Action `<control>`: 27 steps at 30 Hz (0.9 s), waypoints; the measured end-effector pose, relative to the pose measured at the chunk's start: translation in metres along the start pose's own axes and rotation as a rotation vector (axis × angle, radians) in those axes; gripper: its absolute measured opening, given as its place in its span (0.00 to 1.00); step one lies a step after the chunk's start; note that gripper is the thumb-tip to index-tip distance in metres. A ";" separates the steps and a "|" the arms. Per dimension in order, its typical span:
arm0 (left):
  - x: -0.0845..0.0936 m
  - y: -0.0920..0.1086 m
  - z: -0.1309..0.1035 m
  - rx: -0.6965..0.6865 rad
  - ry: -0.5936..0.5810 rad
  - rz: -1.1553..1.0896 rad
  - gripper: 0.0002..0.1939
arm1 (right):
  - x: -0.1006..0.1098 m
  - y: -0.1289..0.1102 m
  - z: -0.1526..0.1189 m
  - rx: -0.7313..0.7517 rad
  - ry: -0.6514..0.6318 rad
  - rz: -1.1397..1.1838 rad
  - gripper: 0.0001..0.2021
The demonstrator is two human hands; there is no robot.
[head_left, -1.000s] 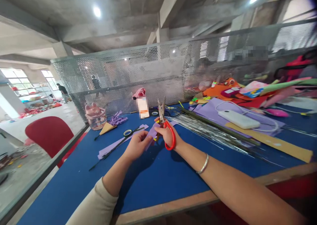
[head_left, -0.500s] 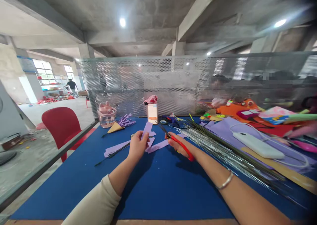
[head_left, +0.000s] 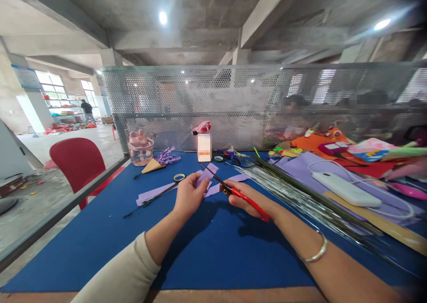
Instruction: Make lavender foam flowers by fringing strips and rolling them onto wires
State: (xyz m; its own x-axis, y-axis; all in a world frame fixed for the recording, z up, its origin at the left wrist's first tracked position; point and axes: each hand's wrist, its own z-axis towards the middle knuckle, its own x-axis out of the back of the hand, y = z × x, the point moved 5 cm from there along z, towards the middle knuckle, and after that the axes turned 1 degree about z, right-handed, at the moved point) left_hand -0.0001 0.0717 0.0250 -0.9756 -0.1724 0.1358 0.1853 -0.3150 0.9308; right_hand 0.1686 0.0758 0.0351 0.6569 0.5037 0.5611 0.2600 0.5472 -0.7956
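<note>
My left hand (head_left: pixel 191 195) is closed on a purple paper strip (head_left: pixel 210 171), pinched between thumb and fingers, its free end tilting up to the right. In my right hand (head_left: pixel 245 198) is a pair of red-handled scissors (head_left: pixel 251 201), dark blades pointing up and left. The blades lie across the strip in view; whether they cut into it I cannot tell. Left of my left hand, more purple strips (head_left: pixel 150 195) lie on the blue table, with a thin dark green stem (head_left: pixel 148 201) over them. Another purple strip (head_left: pixel 238 177) lies behind my right hand.
A roll of green tape (head_left: pixel 179 177), a pink lidded jar (head_left: pixel 140 149) and a lit phone (head_left: pixel 204 148) stand or lie toward the back. Wire stems (head_left: pixel 300 192), purple sheets and a white power bank (head_left: pixel 345 189) cover the right side. A perforated metal screen (head_left: pixel 160 94) borders the back.
The purple strip in my left hand has tipped to the right, and the scissor blades now lie across it. The view has shifted slightly, uncovering more of the tape roll.
</note>
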 end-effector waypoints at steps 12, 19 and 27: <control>-0.001 0.000 -0.001 -0.013 -0.040 0.042 0.15 | 0.005 0.000 0.000 -0.014 0.010 0.003 0.30; -0.002 -0.002 0.000 -0.011 -0.062 0.041 0.16 | 0.006 0.001 0.000 0.012 0.054 -0.055 0.27; -0.002 -0.004 0.000 -0.015 -0.067 0.026 0.15 | 0.008 0.006 0.001 0.000 0.084 -0.077 0.26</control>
State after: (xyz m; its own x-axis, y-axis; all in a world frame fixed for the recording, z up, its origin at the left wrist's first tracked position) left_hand 0.0011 0.0735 0.0215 -0.9760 -0.1180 0.1832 0.2123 -0.3256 0.9214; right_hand 0.1742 0.0840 0.0346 0.6920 0.4019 0.5997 0.3120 0.5826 -0.7505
